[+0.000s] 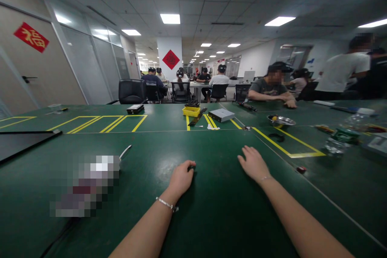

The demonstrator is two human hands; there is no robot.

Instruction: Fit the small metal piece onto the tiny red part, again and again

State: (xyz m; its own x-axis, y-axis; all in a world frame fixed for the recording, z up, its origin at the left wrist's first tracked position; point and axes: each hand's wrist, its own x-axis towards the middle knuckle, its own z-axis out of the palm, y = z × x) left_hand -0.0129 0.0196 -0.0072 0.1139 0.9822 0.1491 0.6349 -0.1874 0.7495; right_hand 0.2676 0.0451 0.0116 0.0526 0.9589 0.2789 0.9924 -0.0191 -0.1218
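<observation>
My left hand [181,177] rests on the green tabletop [211,217], turned on its side with the fingers loosely curled. A small gap shows between its thumb and forefinger, and I see nothing held there. A silvery bracelet [167,204] circles that wrist. Palm down on the table, my right hand [253,164] has its fingers stretched out and slightly apart, holding nothing. A thin band [266,177] is on the right wrist. To the left of my left hand lies a long pixelated object [90,185] with a dark cord; its kind cannot be made out.
Farther off stand a yellow tray [191,111] holding dark items, a grey box [221,115] and a metal bowl [281,120]. A plastic bottle [341,133] is at the right. Yellow tape [306,155] marks the table. A person [272,88] sits across, arms on the table.
</observation>
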